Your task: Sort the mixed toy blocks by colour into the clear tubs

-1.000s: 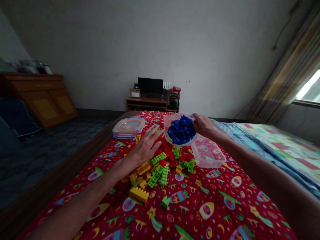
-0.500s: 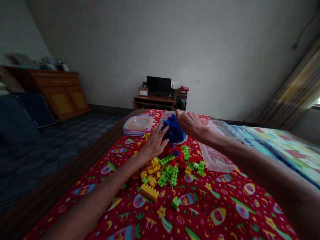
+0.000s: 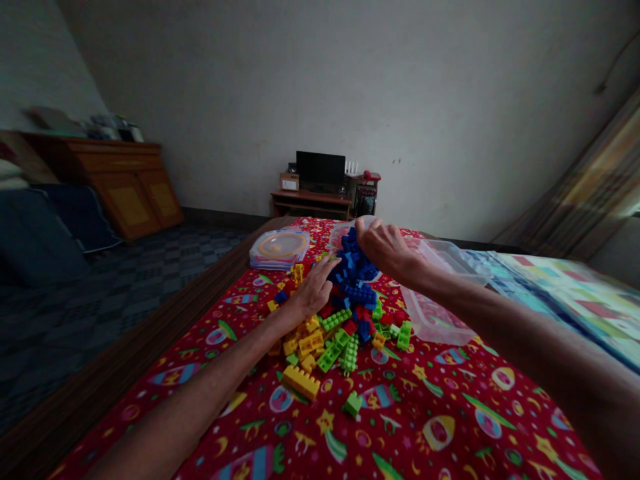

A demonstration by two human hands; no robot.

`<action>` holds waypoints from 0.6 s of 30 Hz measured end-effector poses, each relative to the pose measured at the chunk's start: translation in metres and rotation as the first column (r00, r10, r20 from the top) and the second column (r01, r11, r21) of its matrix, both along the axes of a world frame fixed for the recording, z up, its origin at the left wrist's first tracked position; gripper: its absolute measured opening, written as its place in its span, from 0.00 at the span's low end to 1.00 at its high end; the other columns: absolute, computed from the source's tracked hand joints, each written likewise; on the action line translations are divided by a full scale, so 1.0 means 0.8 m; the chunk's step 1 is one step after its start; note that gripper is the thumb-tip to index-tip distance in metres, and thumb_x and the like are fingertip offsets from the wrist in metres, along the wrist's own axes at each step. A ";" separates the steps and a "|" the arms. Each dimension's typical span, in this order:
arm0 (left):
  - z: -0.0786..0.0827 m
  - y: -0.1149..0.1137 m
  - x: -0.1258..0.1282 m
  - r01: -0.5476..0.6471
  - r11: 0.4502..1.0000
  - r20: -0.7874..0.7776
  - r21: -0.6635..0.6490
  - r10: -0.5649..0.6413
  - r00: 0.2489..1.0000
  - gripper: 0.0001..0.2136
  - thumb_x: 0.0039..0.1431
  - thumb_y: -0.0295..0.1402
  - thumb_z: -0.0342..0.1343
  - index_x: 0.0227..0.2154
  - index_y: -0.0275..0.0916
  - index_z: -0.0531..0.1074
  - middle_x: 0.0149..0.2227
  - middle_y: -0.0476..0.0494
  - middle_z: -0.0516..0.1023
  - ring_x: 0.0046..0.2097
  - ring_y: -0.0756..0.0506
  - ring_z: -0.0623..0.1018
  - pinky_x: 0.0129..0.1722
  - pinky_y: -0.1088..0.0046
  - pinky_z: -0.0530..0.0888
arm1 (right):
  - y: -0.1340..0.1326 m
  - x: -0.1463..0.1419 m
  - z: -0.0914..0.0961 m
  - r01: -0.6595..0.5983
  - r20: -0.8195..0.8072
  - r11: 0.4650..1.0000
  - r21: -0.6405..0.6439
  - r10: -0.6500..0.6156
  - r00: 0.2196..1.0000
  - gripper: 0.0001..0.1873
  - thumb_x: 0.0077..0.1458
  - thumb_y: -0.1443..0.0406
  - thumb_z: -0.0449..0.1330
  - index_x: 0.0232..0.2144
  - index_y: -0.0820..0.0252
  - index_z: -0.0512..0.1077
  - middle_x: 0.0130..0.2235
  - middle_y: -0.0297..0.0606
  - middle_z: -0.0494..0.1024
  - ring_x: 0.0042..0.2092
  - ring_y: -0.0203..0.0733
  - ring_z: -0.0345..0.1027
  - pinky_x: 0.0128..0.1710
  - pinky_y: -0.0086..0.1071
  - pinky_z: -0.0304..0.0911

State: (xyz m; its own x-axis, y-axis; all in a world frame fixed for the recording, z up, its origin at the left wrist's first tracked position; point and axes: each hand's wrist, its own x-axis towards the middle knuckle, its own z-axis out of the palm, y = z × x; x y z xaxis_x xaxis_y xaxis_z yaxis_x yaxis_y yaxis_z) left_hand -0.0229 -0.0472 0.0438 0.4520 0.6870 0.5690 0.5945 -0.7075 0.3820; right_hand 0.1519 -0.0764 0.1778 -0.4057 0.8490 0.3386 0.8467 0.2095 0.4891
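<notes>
My right hand point(image 3: 385, 250) grips the rim of a clear round tub point(image 3: 350, 230) that is tipped over towards me. Blue bricks point(image 3: 353, 270) spill out of it onto a heap of red, green and yellow bricks point(image 3: 330, 330) on the red patterned bedspread point(image 3: 425, 413). My left hand point(image 3: 313, 293) lies open with fingers stretched out at the left side of the heap, touching the bricks beside the falling blue ones. A long yellow brick point(image 3: 301, 381) and a small green brick point(image 3: 353, 403) lie nearest to me.
A stack of clear lids point(image 3: 279, 248) sits at the far left of the bed. An empty clear rectangular box point(image 3: 435, 313) lies right of the heap. A wooden bed edge point(image 3: 150, 333) runs along the left, with a dark floor, a cabinet point(image 3: 127, 193) and a small TV stand point(image 3: 320, 193) beyond.
My right hand has tipped the tub further, and the blue bricks that filled it have poured onto the heap. My left hand stayed beside the pile.
</notes>
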 end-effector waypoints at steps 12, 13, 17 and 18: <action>0.011 -0.020 0.016 -0.031 0.989 -0.261 0.142 0.068 0.963 0.20 0.61 0.35 0.48 0.56 0.42 0.65 0.59 0.36 0.65 0.61 0.36 0.64 0.60 0.46 0.60 | -0.005 -0.028 -0.035 -0.204 0.028 0.979 -0.028 0.204 0.978 0.30 0.58 0.77 0.37 0.63 0.73 0.53 0.54 0.68 0.68 0.48 0.60 0.69 0.35 0.42 0.63; 0.012 -0.021 0.015 -0.044 0.991 -0.266 0.127 0.077 0.961 0.20 0.61 0.35 0.49 0.56 0.43 0.64 0.59 0.38 0.66 0.60 0.36 0.66 0.59 0.47 0.62 | -0.003 -0.027 -0.037 -0.210 0.025 0.977 -0.039 0.211 0.977 0.31 0.58 0.76 0.37 0.63 0.73 0.53 0.55 0.68 0.67 0.48 0.60 0.69 0.35 0.43 0.63; 0.018 -0.024 0.010 -0.107 0.993 -0.299 0.050 0.117 0.947 0.18 0.61 0.34 0.48 0.55 0.45 0.65 0.56 0.42 0.72 0.55 0.40 0.73 0.59 0.50 0.63 | -0.003 -0.014 -0.040 -0.193 0.031 0.981 -0.022 0.194 0.981 0.31 0.58 0.77 0.37 0.64 0.74 0.52 0.56 0.69 0.65 0.47 0.61 0.70 0.37 0.45 0.64; 0.019 -0.024 0.008 -0.122 0.992 -0.302 0.040 0.129 0.945 0.17 0.62 0.34 0.47 0.53 0.44 0.66 0.54 0.42 0.73 0.54 0.40 0.73 0.59 0.51 0.63 | -0.004 -0.010 -0.039 -0.178 0.034 0.984 -0.023 0.179 0.983 0.31 0.58 0.77 0.37 0.63 0.74 0.52 0.56 0.70 0.65 0.47 0.60 0.70 0.37 0.46 0.65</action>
State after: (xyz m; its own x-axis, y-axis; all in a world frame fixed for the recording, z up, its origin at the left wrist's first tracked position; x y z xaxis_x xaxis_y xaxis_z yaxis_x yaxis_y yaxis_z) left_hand -0.0163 -0.0663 0.0591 0.5164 0.7388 0.4331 0.7644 -0.6256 0.1557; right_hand 0.1437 -0.0798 0.1470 -0.5628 0.7682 0.3051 0.7769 0.3655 0.5127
